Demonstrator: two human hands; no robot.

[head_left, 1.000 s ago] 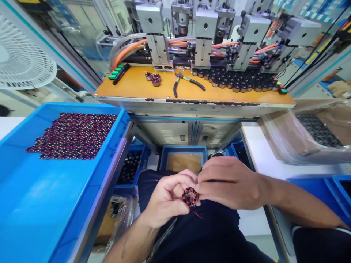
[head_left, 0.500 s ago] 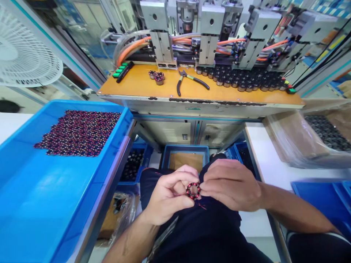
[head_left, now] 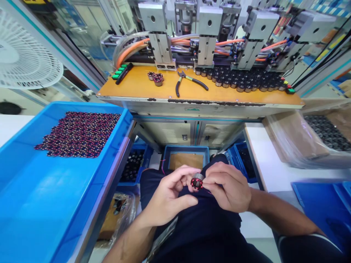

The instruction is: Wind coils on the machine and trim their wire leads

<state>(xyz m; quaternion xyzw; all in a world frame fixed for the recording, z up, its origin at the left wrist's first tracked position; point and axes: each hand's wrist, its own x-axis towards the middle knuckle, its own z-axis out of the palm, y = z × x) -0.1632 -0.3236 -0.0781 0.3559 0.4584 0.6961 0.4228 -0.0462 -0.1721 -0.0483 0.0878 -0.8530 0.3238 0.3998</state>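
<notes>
A small ring-shaped motor stator [head_left: 196,182], with red wire windings and a grey metal outer wall, is above my lap, tilted so its wall shows at the top. My right hand [head_left: 229,186] pinches its right edge between thumb and fingers. My left hand [head_left: 171,195] is around its left side: the index finger reaches over the top and the other fingers curl beside it. The left thumb stands apart below the stator. Whether the left fingertips press on it is partly hidden.
At left, a blue tray [head_left: 65,201] holds rows of wound stators [head_left: 82,133]. On the orange machine bench [head_left: 131,87] lie pliers [head_left: 182,78], a few loose stators [head_left: 158,80] and many black-topped parts [head_left: 241,80]. A plastic-lined carton [head_left: 290,137] stands at right; a fan [head_left: 27,54] is at upper left.
The stator has tipped from its open ring facing me to showing its metal wall, and sits slightly higher. My left thumb has come away from it; my right hand has shifted left.
</notes>
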